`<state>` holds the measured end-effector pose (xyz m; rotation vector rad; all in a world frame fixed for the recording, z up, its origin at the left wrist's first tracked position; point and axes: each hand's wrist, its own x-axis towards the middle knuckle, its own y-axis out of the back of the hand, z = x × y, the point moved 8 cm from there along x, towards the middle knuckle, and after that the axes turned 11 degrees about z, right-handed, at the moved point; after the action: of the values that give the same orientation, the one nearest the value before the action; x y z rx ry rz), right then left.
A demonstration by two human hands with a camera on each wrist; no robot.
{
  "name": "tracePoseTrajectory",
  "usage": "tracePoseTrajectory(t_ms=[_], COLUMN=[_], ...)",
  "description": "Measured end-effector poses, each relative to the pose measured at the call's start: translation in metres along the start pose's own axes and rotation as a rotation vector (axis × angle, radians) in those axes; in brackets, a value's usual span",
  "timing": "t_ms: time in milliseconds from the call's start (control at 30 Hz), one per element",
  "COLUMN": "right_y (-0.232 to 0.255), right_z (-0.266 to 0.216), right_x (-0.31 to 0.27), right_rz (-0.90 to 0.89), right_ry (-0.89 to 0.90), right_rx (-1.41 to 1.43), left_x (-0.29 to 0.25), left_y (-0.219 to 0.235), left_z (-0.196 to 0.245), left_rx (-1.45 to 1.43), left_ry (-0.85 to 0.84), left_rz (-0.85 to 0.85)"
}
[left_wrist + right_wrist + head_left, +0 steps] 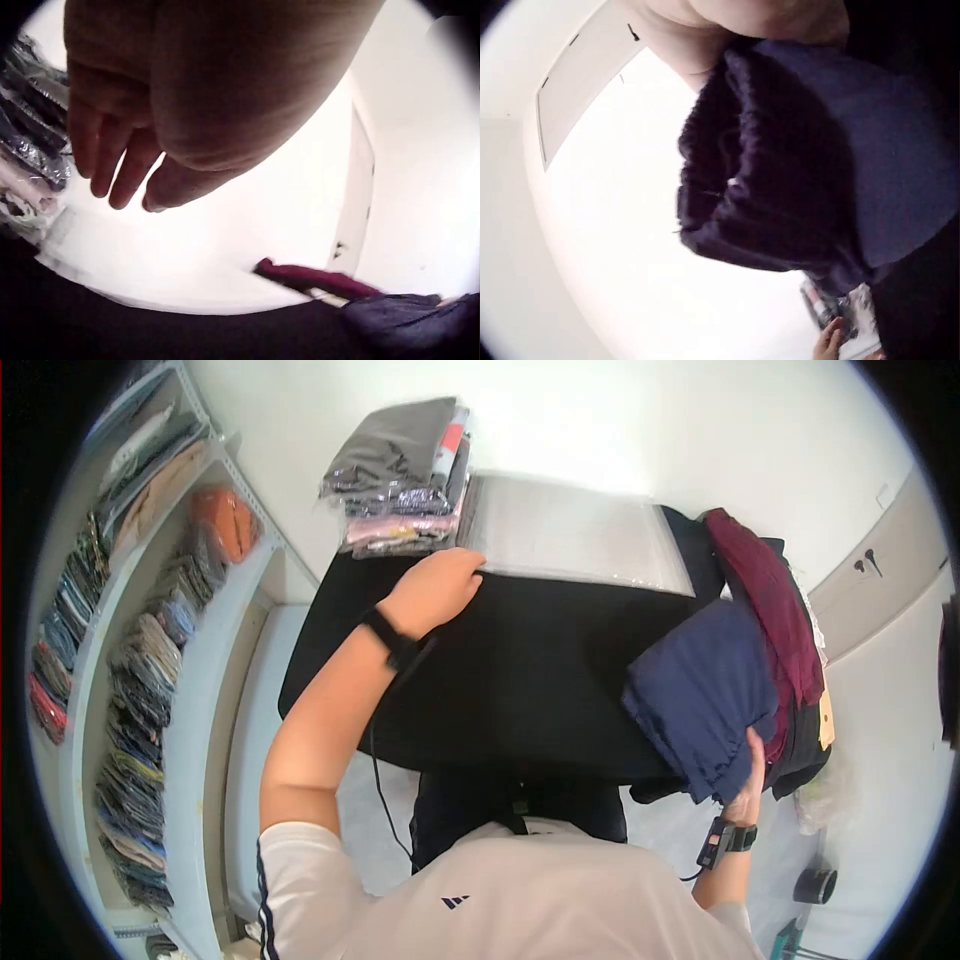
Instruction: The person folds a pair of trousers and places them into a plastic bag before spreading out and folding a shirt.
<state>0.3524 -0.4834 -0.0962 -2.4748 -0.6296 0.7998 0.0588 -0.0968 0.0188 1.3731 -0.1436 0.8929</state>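
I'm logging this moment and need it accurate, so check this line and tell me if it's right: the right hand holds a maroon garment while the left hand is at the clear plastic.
The colour is wrong: the right hand holds a dark blue garment, as the head view shows. The rest stands: the left hand is at the clear plastic.

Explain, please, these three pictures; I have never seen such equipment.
There is no robot: the left hand and right hand belong to a person. The wide picture comes from a head camera, looking down; the others from the left wrist camera and right wrist camera. On the table lie bagged clothes, clear plastic and, at the right, maroon cloth. The right hand holds navy cloth. The left hand is by the clear plastic's near-left corner; whether it touches is unclear.
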Motion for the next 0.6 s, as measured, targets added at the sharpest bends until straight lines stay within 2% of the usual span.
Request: tracePoseTrajectory(t_ms=[33, 67, 100, 167, 200, 300, 367, 400, 467, 600], right_y=[0.023, 0.049, 0.054, 0.057, 0.056, 0.046, 0.038, 0.037, 0.034, 0.036], right_z=[0.014, 0.019, 0.025, 0.025, 0.025, 0.022, 0.018, 0.017, 0.016, 0.016], right_x=[0.018, 0.034, 0.039, 0.041, 0.04, 0.033, 0.026, 0.023, 0.023, 0.022], right_rz=[0.042, 0.139, 0.107, 0.094, 0.088, 0.098, 0.096, 0.112, 0.102, 0.111], right_ry=[-0.126, -0.059, -0.069, -0.007, 0.006, 0.039, 0.085, 0.076, 0.089, 0.112], right_rx=[0.057, -0.052, 0.009, -0.017, 0.01, 0.007, -0.03, -0.044, -0.041, -0.041], left_x=[0.015, 0.028, 0.037, 0.045, 0.046, 0.04, 0.04, 0.04, 0.042, 0.048], left_y=[-0.022, -0.043, -0.064, -0.105, -0.115, -0.139, -0.131, -0.131, -0.118, -0.12], left_z=[-0.012, -0.023, -0.035, -0.059, -0.062, -0.086, -0.084, -0.084, -0.081, -0.077], left_rx=[0.06, 0.121, 0.181, 0.231, 0.317, 0.472, 0.329, 0.332, 0.269, 0.288], left_ry=[0.0, 0.025, 0.048, -0.016, -0.024, 0.161, 0.342, 0.333, 0.269, 0.144], left_rz=[-0.022, -0.049, -0.075, -0.021, -0.055, -0.089, -0.245, -0.241, -0.065, -0.109])
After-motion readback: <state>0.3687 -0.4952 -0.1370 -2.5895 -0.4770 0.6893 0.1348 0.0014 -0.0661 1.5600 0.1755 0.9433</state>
